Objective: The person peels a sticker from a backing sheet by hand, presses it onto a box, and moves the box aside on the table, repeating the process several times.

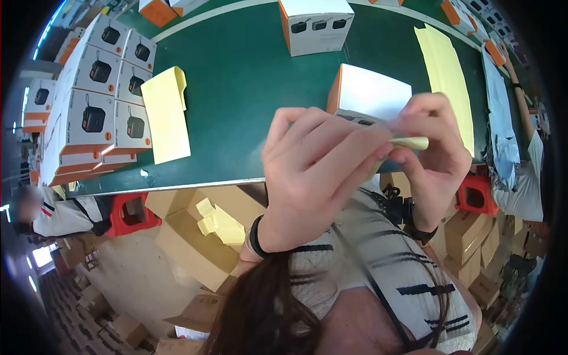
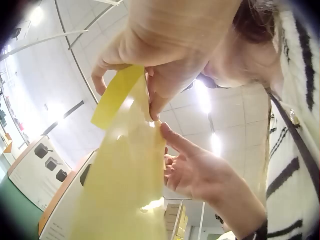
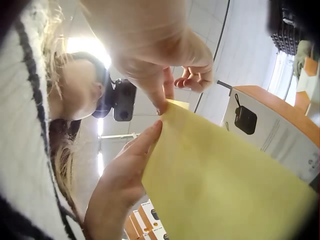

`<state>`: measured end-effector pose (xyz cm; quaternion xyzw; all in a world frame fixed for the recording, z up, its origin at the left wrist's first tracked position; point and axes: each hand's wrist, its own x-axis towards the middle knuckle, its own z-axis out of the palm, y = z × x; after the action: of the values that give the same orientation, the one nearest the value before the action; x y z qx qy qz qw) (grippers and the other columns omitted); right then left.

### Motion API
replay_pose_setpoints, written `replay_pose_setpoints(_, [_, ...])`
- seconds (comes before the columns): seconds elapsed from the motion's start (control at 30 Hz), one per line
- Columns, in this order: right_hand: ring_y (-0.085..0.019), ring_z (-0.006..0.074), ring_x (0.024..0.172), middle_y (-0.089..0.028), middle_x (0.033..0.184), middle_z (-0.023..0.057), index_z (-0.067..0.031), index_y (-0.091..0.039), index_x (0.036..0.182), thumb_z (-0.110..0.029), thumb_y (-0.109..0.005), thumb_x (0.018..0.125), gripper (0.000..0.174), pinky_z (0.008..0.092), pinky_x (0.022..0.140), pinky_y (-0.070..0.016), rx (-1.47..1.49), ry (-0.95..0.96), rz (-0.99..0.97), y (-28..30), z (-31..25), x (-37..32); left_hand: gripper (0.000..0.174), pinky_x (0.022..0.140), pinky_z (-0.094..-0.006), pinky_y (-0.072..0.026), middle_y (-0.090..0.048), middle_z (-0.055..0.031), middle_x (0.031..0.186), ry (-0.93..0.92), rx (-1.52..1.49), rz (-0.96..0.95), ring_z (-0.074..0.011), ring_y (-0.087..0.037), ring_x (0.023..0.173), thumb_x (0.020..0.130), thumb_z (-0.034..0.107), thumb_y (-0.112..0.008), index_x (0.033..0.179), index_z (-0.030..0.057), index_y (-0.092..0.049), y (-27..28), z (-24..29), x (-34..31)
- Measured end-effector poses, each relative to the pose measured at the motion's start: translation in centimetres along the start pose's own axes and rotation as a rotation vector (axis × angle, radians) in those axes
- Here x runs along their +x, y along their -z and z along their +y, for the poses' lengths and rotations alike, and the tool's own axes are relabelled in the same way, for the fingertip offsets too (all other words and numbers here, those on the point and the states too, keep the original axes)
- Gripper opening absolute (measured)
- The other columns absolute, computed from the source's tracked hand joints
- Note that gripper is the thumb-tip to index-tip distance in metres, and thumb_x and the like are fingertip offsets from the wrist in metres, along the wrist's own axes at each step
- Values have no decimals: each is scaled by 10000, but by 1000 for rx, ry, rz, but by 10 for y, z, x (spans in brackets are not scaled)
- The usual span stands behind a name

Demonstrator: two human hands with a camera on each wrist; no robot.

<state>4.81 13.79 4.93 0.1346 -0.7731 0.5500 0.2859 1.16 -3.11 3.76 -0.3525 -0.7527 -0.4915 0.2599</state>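
Item 1: yellow sheet [image 2: 120, 170], thin, one end curled. Located between both hands, in front of person's chest, above near edge of green table [image 1: 236, 118].

L. hand [image 1: 322, 171]: closed to a pinch, thumb & fingertips on sheet's edge. R. hand [image 1: 438, 145]: likewise pinched on sheet, tips v. near L. tips; other fingers part-curled. Exact gap betw. tips: cannot tell.

Step in hand (judged): working at sheet's edge, poss. lifting a corner or parting a layer. Called for next (est.): firm hold w/ one hand, slow, even draw w/ other, w/o tearing or creasing.

Item 2: white-and-orange box [image 1: 378, 89], just beyond hands. Item 3: similar box [image 1: 322, 35], farther back, w/ three dark devices pictured. Item 4: stacked boxes [image 1: 94, 112], L. side, w/ black device & loop strap pictured, plus small round orange marks.

Brand: n/a, illegible. Labels: small print present, too fine to read.
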Motion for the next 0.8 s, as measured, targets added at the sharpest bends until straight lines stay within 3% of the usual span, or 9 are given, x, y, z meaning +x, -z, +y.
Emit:
replay_pose_setpoints(0.07, [-527, 139, 714, -590, 789, 66, 50, -693, 905, 115, -744, 663, 256, 252, 623, -401, 65, 7, -44, -1, 3, -3, 192, 646, -298, -357, -616, 38, 772, -13, -7, 0, -157, -546, 646, 722, 74, -730, 909, 102, -695, 0, 3, 2])
replay_pose_setpoints(0.13, [-527, 141, 710, -591, 781, 69, 50, -689, 892, 122, -737, 668, 240, 252, 625, -406, 115, 19, -23, -1, 9, -7, 235, 602, -276, -358, -613, -35, 670, 21, -29, -9, -175, -512, 578, 615, -20, -736, 842, 37, -726, 1, 7, 5])
replay_pose_setpoints(0.4, [-523, 141, 689, -595, 780, 77, 57, -669, 845, 130, -728, 698, 174, 248, 623, -414, 256, -57, 26, -6, 13, -12, 244, 547, -283, -269, -512, -17, 609, 33, -38, -40, -158, -399, 535, 609, -18, -719, 846, 37, -728, 2, 7, 6])
replay_pose_setpoints(0.47, [-536, 147, 698, -608, 800, 89, 66, -666, 855, 130, -724, 703, 174, 248, 633, -420, 239, -47, -15, -4, 14, -11, 243, 546, -282, -265, -500, -18, 603, 38, -34, -43, -157, -390, 532, 607, -18, -717, 845, 35, -727, 2, 5, 5])
replay_pose_setpoints(0.53, [-549, 153, 725, -617, 816, 96, 67, -669, 869, 130, -725, 699, 190, 251, 640, -424, 203, -39, -28, -3, 13, -8, 183, 562, -304, -288, -474, 34, 661, 28, 21, -51, -160, -435, 569, 727, 64, -673, 901, 114, -699, 0, 2, 2])
replay_pose_setpoints(0.7, [-577, 182, 808, -653, 895, 118, 50, -686, 929, 110, -739, 689, 253, 269, 655, -435, 109, 15, 38, -3, 7, -3, 178, 553, -304, -290, -476, 26, 664, 16, 77, -33, -161, -435, 566, 695, 58, -679, 869, 96, -679, 1, 2, 1])
replay_pose_setpoints(0.8, [-570, 198, 844, -667, 946, 113, -1, -712, 926, 84, -755, 658, 285, 276, 658, -426, -117, 133, 73, -1, 8, -4, 168, 546, -309, -291, -473, 19, 663, 17, 95, -55, -166, -439, 565, 687, 56, -684, 852, 86, -666, 0, 2, 1])
